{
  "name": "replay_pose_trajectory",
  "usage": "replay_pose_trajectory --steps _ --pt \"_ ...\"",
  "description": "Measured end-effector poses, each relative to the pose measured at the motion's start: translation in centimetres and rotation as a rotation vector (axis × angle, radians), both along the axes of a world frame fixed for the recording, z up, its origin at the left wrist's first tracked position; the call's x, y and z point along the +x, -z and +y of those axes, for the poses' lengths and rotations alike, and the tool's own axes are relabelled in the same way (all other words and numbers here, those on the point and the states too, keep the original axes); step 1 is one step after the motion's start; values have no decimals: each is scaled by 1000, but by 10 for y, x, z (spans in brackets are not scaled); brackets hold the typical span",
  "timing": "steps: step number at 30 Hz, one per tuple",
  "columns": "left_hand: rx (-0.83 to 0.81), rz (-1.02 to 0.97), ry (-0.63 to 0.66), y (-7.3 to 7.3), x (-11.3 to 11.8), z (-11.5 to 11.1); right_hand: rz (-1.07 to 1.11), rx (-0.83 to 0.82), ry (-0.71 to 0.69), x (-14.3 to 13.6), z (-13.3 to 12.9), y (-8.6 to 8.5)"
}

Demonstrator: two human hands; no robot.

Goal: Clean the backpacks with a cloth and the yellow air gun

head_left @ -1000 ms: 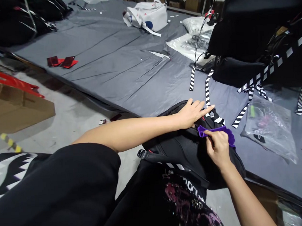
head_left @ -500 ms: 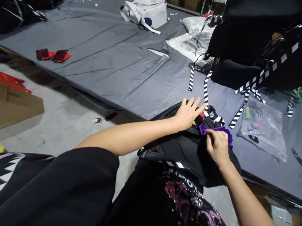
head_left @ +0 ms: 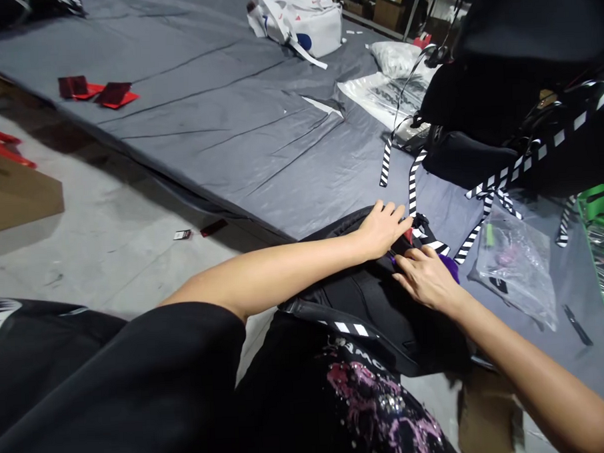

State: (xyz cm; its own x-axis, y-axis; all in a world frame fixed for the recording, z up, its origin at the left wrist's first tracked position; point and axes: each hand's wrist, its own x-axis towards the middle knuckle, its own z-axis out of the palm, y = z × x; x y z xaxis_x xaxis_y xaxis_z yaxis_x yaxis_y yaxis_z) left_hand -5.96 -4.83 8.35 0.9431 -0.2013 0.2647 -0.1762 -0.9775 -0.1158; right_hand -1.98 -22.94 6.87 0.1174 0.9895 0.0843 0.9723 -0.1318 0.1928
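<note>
Fingers (head_left: 391, 210) slightly spread, left hand (head_left: 381, 232) touches fabric backpack (head_left: 358, 296); pinch unclear for right hand (head_left: 427, 280).

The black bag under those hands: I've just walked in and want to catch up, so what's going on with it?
A person is working with both hands on a black bag at the edge of a grey-covered table. The left hand rests on it, and the right hand is over a purple cloth, which it partly hides. A clear plastic bag lies nearby.
</note>
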Motion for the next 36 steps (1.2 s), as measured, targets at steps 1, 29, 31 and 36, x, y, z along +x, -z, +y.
replay_pose_trajectory --steps 1,29,31,36 --pt "-4 2 11 0 0 2 -23 -18 -7 2 -3 0" --pt "-109 -50 12 12 7 11 15 -57 -13 2 17 -1" --pt "-112 -47 9 13 8 11 -2 -48 -18 2 19 -1" --pt "-93 -38 4 11 8 9 -14 -43 24 0 9 -1"
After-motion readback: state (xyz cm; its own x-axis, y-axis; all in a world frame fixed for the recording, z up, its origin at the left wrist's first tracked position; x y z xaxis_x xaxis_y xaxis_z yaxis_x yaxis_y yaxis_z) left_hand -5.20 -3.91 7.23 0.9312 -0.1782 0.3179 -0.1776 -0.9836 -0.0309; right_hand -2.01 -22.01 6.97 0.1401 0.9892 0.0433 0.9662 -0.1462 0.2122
